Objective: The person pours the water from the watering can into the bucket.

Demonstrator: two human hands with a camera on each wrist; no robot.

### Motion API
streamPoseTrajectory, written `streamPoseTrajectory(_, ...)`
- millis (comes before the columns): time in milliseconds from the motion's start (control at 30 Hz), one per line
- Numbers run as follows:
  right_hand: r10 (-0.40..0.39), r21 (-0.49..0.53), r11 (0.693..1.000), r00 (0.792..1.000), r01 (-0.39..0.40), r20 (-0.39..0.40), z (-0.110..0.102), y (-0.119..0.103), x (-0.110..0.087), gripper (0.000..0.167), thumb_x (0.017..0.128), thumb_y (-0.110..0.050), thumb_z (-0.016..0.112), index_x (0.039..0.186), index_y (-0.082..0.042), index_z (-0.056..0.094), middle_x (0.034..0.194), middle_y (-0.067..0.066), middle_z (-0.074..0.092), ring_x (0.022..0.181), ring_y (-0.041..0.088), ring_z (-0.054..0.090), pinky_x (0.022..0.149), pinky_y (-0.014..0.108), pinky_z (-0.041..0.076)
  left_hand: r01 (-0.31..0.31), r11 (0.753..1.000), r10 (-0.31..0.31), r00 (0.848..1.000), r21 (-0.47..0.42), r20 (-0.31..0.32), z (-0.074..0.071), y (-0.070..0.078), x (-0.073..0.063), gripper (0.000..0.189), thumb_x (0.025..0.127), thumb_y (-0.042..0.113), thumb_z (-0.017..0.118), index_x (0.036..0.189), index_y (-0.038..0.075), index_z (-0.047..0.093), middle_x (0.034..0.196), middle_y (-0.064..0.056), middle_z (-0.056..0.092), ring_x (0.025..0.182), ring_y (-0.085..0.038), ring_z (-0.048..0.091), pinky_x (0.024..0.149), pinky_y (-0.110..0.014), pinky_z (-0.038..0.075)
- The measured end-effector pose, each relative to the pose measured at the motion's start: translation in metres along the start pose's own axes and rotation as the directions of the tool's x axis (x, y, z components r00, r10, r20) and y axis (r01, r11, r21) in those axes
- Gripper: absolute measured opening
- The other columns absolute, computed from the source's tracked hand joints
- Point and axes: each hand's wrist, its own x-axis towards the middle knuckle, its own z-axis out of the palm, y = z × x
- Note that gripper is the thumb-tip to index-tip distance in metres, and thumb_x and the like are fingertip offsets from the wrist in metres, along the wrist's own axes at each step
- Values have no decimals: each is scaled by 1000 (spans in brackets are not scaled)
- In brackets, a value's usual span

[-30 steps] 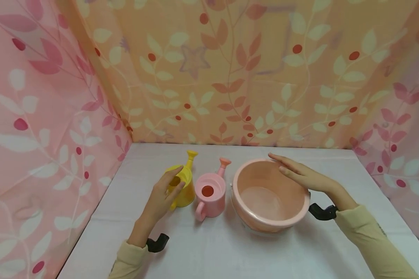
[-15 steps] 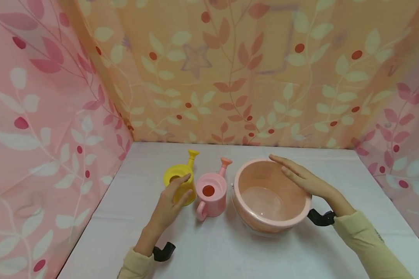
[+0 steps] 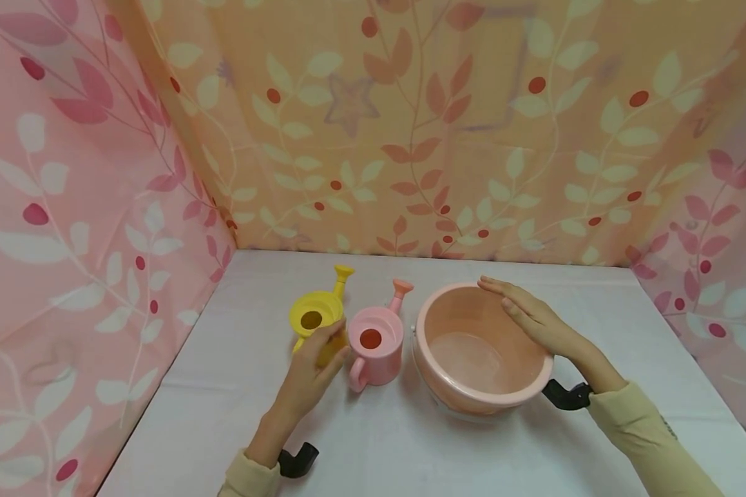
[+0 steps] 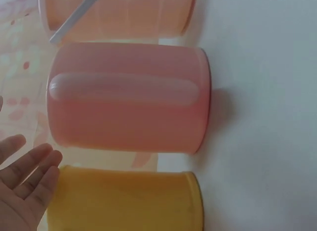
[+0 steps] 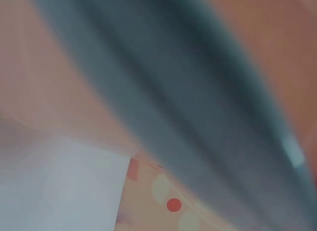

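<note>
A yellow watering can (image 3: 316, 305) stands upright at left in the head view. My left hand (image 3: 311, 373) is at its near right side, fingers slightly bent and hiding part of its body; contact is unclear. In the left wrist view the fingers of my left hand (image 4: 29, 181) reach beside the yellow can's (image 4: 129, 201) top edge, apart from the pink can. Close to its right stands a pink watering can (image 3: 378, 355), handle toward me. On the right rim of a wide peach-pink bucket (image 3: 438, 379) rests my right hand (image 3: 537, 323), fingers extended. That hand is not visible in the right wrist view.
A white cloth (image 3: 398, 449) covers the table. Floral curtains (image 3: 348, 159) stand behind and at both sides. Close to the right wrist camera, a blurred grey band (image 5: 163, 102) crosses in front of the peach bucket wall (image 5: 64, 82).
My left hand has moved from over the yellow watering can's top to the right and toward me, uncovering its opening. My right hand stays on the bucket rim, and the cans and bucket stand still.
</note>
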Motion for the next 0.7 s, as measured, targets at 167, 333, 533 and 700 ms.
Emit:
streamPoseTrajectory(167, 22, 22, 1000, 1000, -22, 9, 1, -1, 0, 42, 101, -15, 33, 142, -24, 37, 149, 1, 31, 138, 30, 24, 102, 65, 19, -21, 999, 20, 999, -26, -33, 8, -2, -4, 50, 87, 25, 65, 133, 14, 48, 125, 3, 56, 112, -11, 53, 96, -30, 44)
streamPoseTrajectory(333, 20, 26, 999, 1000, -20, 8, 1, 0, 1, 42, 101, -14, 33, 142, -24, 37, 149, 2, 31, 138, 30, 23, 103, 65, 18, -60, 997, 53, 989, -46, -140, 20, -5, -6, 46, 85, 20, 68, 127, 9, 53, 116, 1, 59, 103, -14, 57, 89, -30, 48)
streamPoseTrajectory(533, 24, 29, 999, 1000, -24, 10, 0, 1, 2, 42, 101, -16, 34, 142, -26, 37, 149, -1, 31, 139, 28, 22, 102, 66, 17, 118, 968, -143, 985, -224, -101, 31, -3, -15, 47, 86, 25, 67, 126, 10, 49, 112, -3, 58, 102, -18, 59, 87, -35, 50)
streamPoseTrajectory(700, 32, 34, 999, 999, -32, 10, 0, 1, 1, 42, 101, -17, 34, 141, -28, 36, 149, -1, 31, 139, 29, 22, 101, 67, 18, 270, 909, -296, 954, -317, -37, 39, -1, -20, 43, 84, 37, 66, 115, 14, 47, 107, -2, 57, 98, -15, 58, 87, -30, 50)
